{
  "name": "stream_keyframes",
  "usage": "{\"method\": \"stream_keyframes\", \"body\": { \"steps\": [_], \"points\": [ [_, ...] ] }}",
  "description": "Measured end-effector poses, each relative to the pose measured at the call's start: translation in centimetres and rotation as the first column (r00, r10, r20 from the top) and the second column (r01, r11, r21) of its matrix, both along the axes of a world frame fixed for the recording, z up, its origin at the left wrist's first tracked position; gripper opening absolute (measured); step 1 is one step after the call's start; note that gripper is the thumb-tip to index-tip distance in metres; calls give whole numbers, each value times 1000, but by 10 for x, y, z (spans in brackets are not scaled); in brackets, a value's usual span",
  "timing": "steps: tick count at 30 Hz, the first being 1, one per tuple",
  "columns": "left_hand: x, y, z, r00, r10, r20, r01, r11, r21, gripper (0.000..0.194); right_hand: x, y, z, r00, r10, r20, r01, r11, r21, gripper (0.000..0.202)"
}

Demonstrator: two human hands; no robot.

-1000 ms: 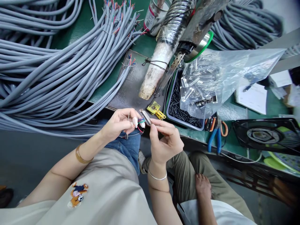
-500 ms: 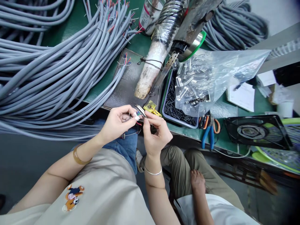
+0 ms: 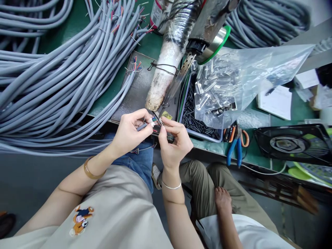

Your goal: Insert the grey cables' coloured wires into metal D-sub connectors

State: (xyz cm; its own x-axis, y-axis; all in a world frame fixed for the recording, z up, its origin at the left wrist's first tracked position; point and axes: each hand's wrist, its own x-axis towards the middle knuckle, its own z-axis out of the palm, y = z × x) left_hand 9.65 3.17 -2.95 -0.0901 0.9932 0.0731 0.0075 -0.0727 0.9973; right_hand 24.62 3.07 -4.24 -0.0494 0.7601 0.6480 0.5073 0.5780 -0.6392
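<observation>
My left hand (image 3: pixel 129 129) pinches the end of a grey cable (image 3: pixel 141 127), whose thin coloured wires point toward a connector. A bit of white shows at my fingertips. Between thumb and fingers, my right hand (image 3: pixel 175 140) grips this small metal multi-pin connector (image 3: pixel 157 118) by its lower end. The wires meet the row of pins, though I cannot tell which are joined. Just above hangs a soldering iron (image 3: pixel 177 81), its tip close to or touching the connector. A yellow piece (image 3: pixel 167 115) lies behind my right fingers, partly hidden.
Grey cables (image 3: pixel 64 79) cover the left of the green bench. A wrapped tube (image 3: pixel 166 65) slants down beside the iron. To the right are a tray of small black parts (image 3: pixel 190 117), a bag of metal parts (image 3: pixel 220 83), pliers (image 3: pixel 235 150) and a fan (image 3: pixel 287 143). Another person's hand (image 3: pixel 223 200) rests on their leg.
Both hands have brought the connector up slightly, closer to the iron's tip. More of the grey cable shows in my left hand. The yellow piece is more covered now. The view has shifted slightly.
</observation>
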Motion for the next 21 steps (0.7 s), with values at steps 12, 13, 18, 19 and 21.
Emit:
{"method": "stream_keyframes", "body": {
  "steps": [12, 13, 18, 19, 21],
  "points": [
    [0, 2, 11, 998, 41, -46, -39, 999, 37, 12, -2, 6, 9, 995, -15, 94, 5, 995, 102, 15],
    [0, 2, 10, 998, 37, -41, -35, 999, 38, 12, -2, 6, 8, 994, -17, 109, 4, 993, 119, 15],
    [-1, -1, 6, 1000, 3, -6, -3, 1000, -6, 11, 1, 1, 1, 987, -13, 159, -17, 983, 184, 20],
    [-1, -1, 5, 1000, -2, 7, 2, 1000, -16, 12, 1, 1, 0, 986, -16, 164, -15, 982, 186, 19],
    [-1, -2, 5, 999, -12, 44, 14, 999, -29, 13, 2, -1, 0, 990, -25, 141, 0, 985, 173, 19]
  ]
}}
